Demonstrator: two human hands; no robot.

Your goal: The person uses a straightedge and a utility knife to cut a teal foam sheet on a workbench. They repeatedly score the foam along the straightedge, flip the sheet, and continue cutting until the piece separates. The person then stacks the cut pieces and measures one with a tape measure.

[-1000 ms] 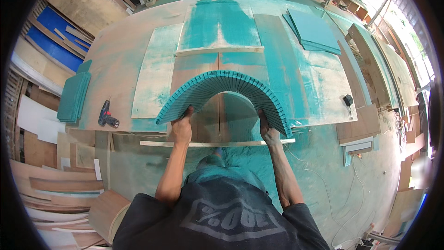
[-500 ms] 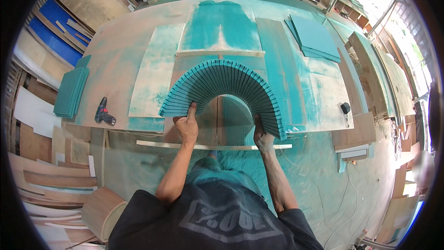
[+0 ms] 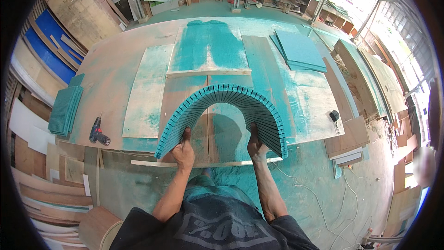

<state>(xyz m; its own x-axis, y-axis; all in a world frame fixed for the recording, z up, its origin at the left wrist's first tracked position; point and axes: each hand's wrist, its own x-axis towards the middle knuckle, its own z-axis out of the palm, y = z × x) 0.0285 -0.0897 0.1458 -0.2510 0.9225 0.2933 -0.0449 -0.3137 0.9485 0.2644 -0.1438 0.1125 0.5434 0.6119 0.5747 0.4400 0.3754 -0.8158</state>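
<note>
A teal slatted flexible panel [image 3: 222,102] stands bent into an arch on the big plywood worktable [image 3: 111,74]. My left hand [image 3: 184,150] grips the arch's left foot near the table's front edge. My right hand [image 3: 255,146] grips the inside of its right foot. Both feet rest by a thin wooden strip [image 3: 203,163] along the table's front. The arch's far side is hidden behind its curve.
A cordless drill [image 3: 98,134] lies at the table's left front. A stack of teal panels [image 3: 64,109] sits at the left edge, and flat teal boards [image 3: 298,50] at the back right. A small black tool [image 3: 334,116] lies right. Plywood offcuts surround the table.
The arch has been squeezed narrower and taller, and my hands have come closer together. The view has shifted slightly.
</note>
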